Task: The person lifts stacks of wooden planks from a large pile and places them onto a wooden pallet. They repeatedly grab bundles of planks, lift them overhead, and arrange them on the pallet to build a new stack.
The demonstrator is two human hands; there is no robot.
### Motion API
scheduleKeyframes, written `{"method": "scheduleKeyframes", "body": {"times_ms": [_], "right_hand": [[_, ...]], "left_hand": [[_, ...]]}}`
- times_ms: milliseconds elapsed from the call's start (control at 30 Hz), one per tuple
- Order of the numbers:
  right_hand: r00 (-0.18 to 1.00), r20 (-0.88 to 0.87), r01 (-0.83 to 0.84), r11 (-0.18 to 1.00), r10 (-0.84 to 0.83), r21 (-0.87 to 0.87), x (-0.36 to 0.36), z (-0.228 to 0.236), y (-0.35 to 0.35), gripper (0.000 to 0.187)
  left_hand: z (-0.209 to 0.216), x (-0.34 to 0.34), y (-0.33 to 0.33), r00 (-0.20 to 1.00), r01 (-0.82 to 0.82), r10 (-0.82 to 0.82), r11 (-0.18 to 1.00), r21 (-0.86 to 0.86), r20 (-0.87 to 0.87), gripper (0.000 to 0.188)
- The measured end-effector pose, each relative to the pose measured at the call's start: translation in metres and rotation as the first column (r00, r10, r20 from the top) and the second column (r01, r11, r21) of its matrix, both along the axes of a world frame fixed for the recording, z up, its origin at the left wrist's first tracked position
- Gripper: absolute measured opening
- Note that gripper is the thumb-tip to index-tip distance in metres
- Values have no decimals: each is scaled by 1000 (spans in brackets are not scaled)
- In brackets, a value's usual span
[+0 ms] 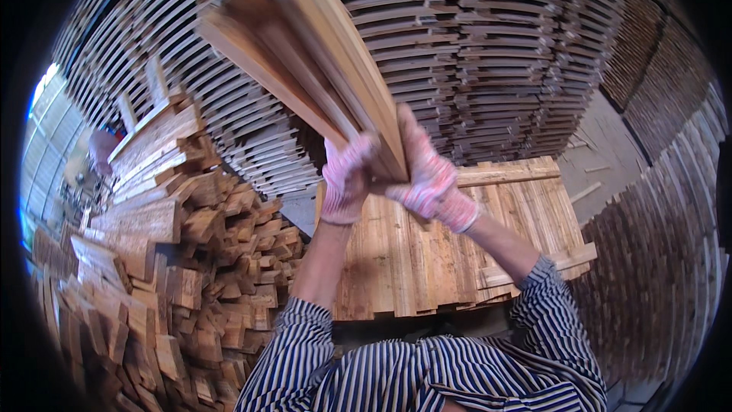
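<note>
Between my hands rises a bundle of several long wooden boards (335, 53), tilted up and away to the left, its far end blurred. My left hand (347, 179), in a pink and white knit glove, grips the bundle's lower left side. On the opposite side, my gloved right hand (429, 175) presses against the boards, thumb toward their near end. Under both hands lies a layer of boards laid side by side (404, 259), with a loose wooden strip (534, 265) across its right part and another strip (507, 174) along the far edge.
A big heap of loose boards (206, 275) fills the left side, ends toward me. Tall stacks of spaced slats (473, 46) stand along the back. More stacked boards (648, 259) line the right, and scraps lie on the grey floor (602, 145) there.
</note>
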State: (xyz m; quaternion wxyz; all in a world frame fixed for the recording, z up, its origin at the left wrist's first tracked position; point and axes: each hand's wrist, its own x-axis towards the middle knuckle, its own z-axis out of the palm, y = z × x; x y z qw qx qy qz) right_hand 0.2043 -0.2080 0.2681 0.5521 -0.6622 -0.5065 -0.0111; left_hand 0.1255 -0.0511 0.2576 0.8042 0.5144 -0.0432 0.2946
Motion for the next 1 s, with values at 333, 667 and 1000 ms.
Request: {"method": "scheduleKeyframes", "body": {"times_ms": [333,667,1000], "right_hand": [[918,-396,-7,995,-31,-95,-9,-227,0,133],[775,-448,245,865,-446,-438,-11,-227,-101,95],[793,24,413,508,-609,-756,38,-308,-183,65]], "left_hand": [[-142,6,3,970,183,-94,890,417,-225,50],[-212,66,-67,773,78,-338,890,-449,-537,64],[-297,66,-82,646,-27,-397,842,-539,-652,77]]}}
